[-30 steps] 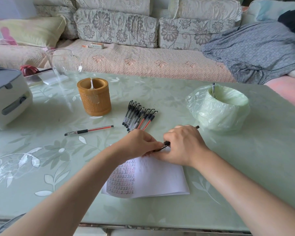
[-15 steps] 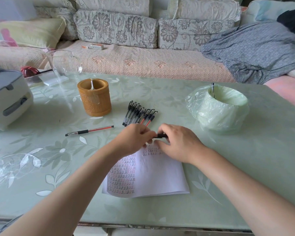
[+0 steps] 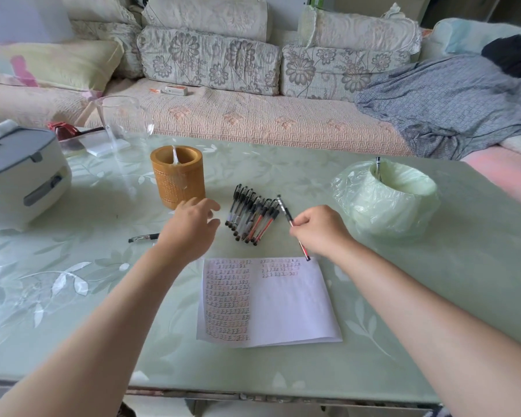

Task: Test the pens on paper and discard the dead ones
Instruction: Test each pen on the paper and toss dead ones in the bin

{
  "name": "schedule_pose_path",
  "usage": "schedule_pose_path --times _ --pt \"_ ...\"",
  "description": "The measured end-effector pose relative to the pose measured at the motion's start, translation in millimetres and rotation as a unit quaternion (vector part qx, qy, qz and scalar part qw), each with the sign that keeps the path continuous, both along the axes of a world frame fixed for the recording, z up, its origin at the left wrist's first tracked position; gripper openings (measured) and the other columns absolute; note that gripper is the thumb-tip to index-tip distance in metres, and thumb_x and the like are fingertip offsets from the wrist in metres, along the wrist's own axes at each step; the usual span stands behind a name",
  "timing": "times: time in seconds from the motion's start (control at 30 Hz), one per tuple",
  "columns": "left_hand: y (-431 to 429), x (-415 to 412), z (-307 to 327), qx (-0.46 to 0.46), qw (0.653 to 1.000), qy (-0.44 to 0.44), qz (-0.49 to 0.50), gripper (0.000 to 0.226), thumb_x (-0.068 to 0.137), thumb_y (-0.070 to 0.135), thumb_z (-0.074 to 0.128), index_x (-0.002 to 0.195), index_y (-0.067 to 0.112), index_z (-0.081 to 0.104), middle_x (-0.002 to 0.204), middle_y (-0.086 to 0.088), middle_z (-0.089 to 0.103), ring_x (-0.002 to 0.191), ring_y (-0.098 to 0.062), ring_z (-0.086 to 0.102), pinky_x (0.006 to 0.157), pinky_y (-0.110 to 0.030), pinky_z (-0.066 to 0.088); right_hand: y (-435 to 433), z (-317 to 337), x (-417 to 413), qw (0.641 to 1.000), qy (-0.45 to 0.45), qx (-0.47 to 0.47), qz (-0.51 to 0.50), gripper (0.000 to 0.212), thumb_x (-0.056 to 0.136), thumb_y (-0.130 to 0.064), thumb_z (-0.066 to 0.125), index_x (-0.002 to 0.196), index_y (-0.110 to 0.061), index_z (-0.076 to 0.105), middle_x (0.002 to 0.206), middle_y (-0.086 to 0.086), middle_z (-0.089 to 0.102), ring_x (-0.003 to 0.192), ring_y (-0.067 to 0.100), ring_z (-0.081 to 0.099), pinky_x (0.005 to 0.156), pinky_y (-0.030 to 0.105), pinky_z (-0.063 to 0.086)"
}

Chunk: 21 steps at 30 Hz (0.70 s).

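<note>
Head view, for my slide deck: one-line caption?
Right hand holds a pen above marked paper; left hand reaches forward, open.

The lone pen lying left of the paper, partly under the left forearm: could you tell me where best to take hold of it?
Pinch the lone pen from above across its barrel, near the dark rubber sleeve. It lies flat on the table, roughly crosswise, apart from the pen row, so both long sides are free. The left hand is open and nearest; its forearm hides the far end.

This is a home living room. A sofa (image 3: 253, 121) with floral cushions (image 3: 208, 60) and a rumpled blanket (image 3: 448, 100) runs behind the desk (image 3: 103, 281).
</note>
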<state>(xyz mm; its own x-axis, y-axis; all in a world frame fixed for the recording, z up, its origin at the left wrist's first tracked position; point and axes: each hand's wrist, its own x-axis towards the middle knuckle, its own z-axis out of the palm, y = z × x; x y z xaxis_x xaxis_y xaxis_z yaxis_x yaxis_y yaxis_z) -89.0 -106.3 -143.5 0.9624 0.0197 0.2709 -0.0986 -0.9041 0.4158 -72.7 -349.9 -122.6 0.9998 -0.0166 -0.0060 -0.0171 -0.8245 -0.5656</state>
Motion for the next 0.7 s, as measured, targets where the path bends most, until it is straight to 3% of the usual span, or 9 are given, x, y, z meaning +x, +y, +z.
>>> schedule_pose_path --times 0.07,0.17,0.27,0.43,0.57,0.7 --pt "15.8 0.5 -4.5 0.062 0.997 0.024 0.036 0.035 0.095 0.026 0.054 0.13 0.019 0.056 0.127 -0.006 0.056 0.118 -0.027 0.044 0.096 -0.042 0.044 5.0 -1.0 4.0 0.999 0.016 0.018 -0.049 0.016 0.07 -0.011 0.058 0.055 -0.015 0.059 0.047 0.01 0.052 0.044 0.026 0.052 0.05 0.022 0.04" --pt "25.4 -3.9 -10.1 0.105 0.991 0.068 0.055 0.041 0.096 0.024 0.05 0.137 0.02 0.05 0.135 -0.007 0.049 0.124 -0.028 0.039 0.098 -0.043 0.04 14.0 -4.3 9.9 0.993 0.049 0.063 -0.092 0.013 0.07 -0.005 0.056 0.062 -0.004 0.066 0.053 0.016 0.067 0.046 0.027 0.068 0.05 0.026 0.058" --pt "27.6 -7.8 -13.6 0.113 0.99 0.066 0.047 0.039 0.096 0.021 0.046 0.135 0.022 0.051 0.13 -0.005 0.052 0.121 -0.026 0.041 0.095 -0.038 0.039 22.9 -8.0 12.7 0.99 0.059 0.066 -0.106 0.014 0.071 -0.005 0.06 0.069 0.003 0.071 0.05 0.014 0.066 0.039 0.021 0.065 0.043 0.021 0.052" --pt "30.8 -9.3 -15.2 0.103 0.993 0.042 0.03 0.025 0.095 0.015 0.051 0.113 0.025 0.064 0.115 -0.003 0.059 0.109 -0.023 0.047 0.088 -0.034 0.041 28.3 -8.7 11.0 0.988 0.057 0.083 -0.118 0.019 0.076 -0.017 0.072 0.071 0.001 0.072 0.051 0.011 0.066 0.034 0.018 0.059 0.037 0.019 0.045" --pt "27.8 -9.6 -15.9 0.102 0.994 0.026 0.009 0.016 0.096 0.022 0.053 0.105 0.025 0.066 0.107 0.0 0.062 0.104 -0.022 0.051 0.085 -0.034 0.044 33.4 -12.2 16.1 0.993 0.048 0.058 -0.09 0.03 0.081 -0.03 0.067 0.075 -0.002 0.075 0.057 0.011 0.07 0.04 0.016 0.058 0.052 0.023 0.05" --pt "22.0 -9.8 -13.3 0.096 0.995 0.008 -0.014 0.014 0.097 0.024 0.053 0.104 0.024 0.065 0.101 0.002 0.065 0.098 -0.021 0.054 0.081 -0.033 0.046 34.1 -13.2 17.0 0.996 0.059 0.031 -0.06 0.024 0.077 -0.015 0.054 0.081 -0.004 0.075 0.064 0.012 0.073 0.062 0.025 0.072 0.067 0.026 0.058"
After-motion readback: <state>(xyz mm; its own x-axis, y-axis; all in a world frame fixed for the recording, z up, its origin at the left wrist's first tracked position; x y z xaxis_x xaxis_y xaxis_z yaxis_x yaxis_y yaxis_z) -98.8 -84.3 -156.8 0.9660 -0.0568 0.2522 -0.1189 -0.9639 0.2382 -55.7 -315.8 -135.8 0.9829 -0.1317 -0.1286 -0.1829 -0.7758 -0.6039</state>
